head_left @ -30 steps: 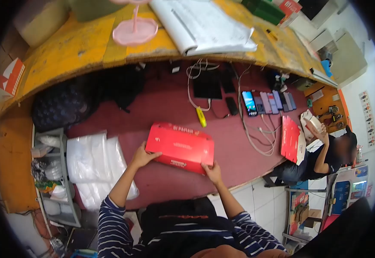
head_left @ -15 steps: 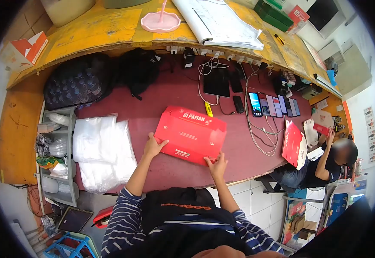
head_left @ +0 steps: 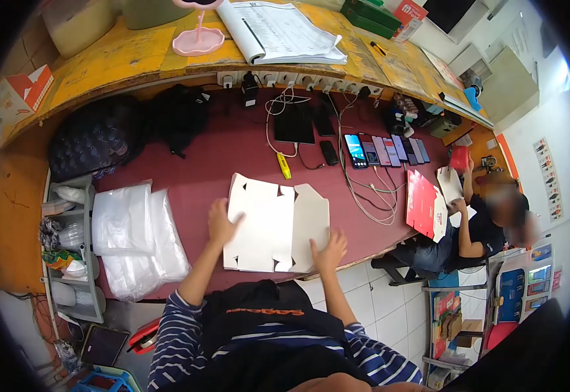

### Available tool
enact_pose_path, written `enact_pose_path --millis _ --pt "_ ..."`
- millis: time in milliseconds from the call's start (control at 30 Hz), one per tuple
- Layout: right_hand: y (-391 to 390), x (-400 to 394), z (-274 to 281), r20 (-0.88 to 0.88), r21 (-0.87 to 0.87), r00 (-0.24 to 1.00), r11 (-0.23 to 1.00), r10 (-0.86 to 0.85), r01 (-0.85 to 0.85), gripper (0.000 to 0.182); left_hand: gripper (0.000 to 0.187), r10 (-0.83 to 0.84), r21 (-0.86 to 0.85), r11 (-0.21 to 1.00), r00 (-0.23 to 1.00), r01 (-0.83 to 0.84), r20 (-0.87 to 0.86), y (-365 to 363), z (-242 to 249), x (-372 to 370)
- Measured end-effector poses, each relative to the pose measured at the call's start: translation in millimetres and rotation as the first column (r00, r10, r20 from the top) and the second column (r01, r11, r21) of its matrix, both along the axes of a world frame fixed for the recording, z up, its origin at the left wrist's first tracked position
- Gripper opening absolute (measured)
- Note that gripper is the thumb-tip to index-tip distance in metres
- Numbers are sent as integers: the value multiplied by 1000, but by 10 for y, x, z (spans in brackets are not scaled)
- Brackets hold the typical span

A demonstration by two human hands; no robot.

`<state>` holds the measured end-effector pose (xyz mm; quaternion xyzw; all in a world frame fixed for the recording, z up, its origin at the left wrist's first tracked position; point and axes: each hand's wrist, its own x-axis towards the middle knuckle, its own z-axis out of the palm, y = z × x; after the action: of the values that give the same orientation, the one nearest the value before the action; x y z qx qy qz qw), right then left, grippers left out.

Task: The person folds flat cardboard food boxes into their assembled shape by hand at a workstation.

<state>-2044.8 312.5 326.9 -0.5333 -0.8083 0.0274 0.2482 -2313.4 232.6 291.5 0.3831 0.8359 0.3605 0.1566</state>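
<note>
A flat cardboard box blank [head_left: 259, 225] lies on the dark red table [head_left: 193, 176] in front of me, its plain whitish side up, with slots along its edges and a greyer flap on the right. My left hand [head_left: 222, 224] is at the blank's left edge, fingers spread. Beside its right edge is my right hand [head_left: 329, 252], fingers apart and holding nothing. Whether either hand touches the cardboard is hard to tell.
Plastic bags [head_left: 125, 222] and a grey rack [head_left: 83, 261] stand left. Phones [head_left: 355, 151], cables and a yellow marker [head_left: 284, 166] lie beyond. Red printed blanks [head_left: 423, 204] are at right, near a seated person [head_left: 487, 222] handling cardboard. A yellow shelf [head_left: 147, 49] spans the back.
The red printed side no longer shows between my hands; a whitish blank lies there instead. Both hands have opened. The view has shifted, and the seated person's arms have moved.
</note>
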Motion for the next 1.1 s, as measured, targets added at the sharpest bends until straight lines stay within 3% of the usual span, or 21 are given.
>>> enact_pose_path --millis 33,67,133,167,233,367,433,467,500,567,600,633,700,767,800,833,867,933,967,1033,1100 --pt "114 28 -64 -32 59 953 951 -302 303 36 69 -168 -45 986 969 163 -181 -83 33 257" --pt "189 102 -127 -36 57 952 950 -304 306 36 74 -443 -113 896 877 429 -187 -117 -95 406" --pt "353 238 -189 -166 -488 970 870 -176 75 43 86 -752 -397 644 636 655 -171 -266 -20 750" --pt "398 266 -134 -169 -483 969 872 -178 76 43 86 -793 -524 578 583 626 -178 -301 -27 858" --pt "405 310 70 -24 -374 973 905 -228 203 49 83 -831 -438 556 479 707 -282 -247 -170 906" --pt "481 612 186 -1 -434 908 818 -419 376 51 69 -854 -316 515 447 797 -267 19 -282 1190" --pt "509 856 85 -9 -137 937 929 -349 345 53 51 -883 -296 458 389 838 -263 129 -367 1337" --pt "454 876 181 -16 -100 937 933 -349 346 53 30 -879 -224 459 403 859 -256 188 -462 1407" --pt "384 853 348 -16 -98 935 931 -355 352 53 30 -881 -223 454 397 863 -257 220 -373 1424" --pt "223 753 695 -276 160 945 961 -174 224 43 19 -867 -212 497 475 841 -150 241 -14 1378" --pt "107 706 813 -278 154 944 962 -177 226 43 16 -787 37 570 558 821 -265 217 37 1328" --pt "-26 657 903 -427 199 899 960 -97 198 36 16 -789 29 569 556 822 -261 175 253 1285" --pt "-262 545 876 -566 238 824 954 -16 182 28 12 -560 301 792 829 532 7 63 820 1188" --pt "-476 389 793 -729 29 678 993 96 -111 16 18 -403 523 811 899 264 172 40 958 1116" --pt "-529 310 811 -647 -306 762 920 -14 -243 19 18 -385 540 821 879 187 281 20 1028 1081" --pt "-572 231 830 -526 -611 847 727 -75 -314 25 19 -364 549 829 848 106 386 -15 1118 1050" --pt "-585 156 782 -529 -611 845 724 -74 -319 25 19 -361 546 831 850 107 383 -35 1128 1046" --pt "-557 21 671 -732 -677 591 267 -338 -686 40 17 -439 619 785 720 16 538 -41 1146 1074" --pt "-535 -47 722 -732 -678 593 264 -337 -687 40 17 -435 618 786 721 13 539 -46 1198 1097" --pt "-505 -165 854 -700 -665 495 219 -515 -714 47 16 -500 667 727 542 -162 676 -76 1326 1123" --pt "-465 -173 873 -695 -606 439 135 -570 -784 45 20 -523 681 710 514 -178 680 -80 1233 1068"
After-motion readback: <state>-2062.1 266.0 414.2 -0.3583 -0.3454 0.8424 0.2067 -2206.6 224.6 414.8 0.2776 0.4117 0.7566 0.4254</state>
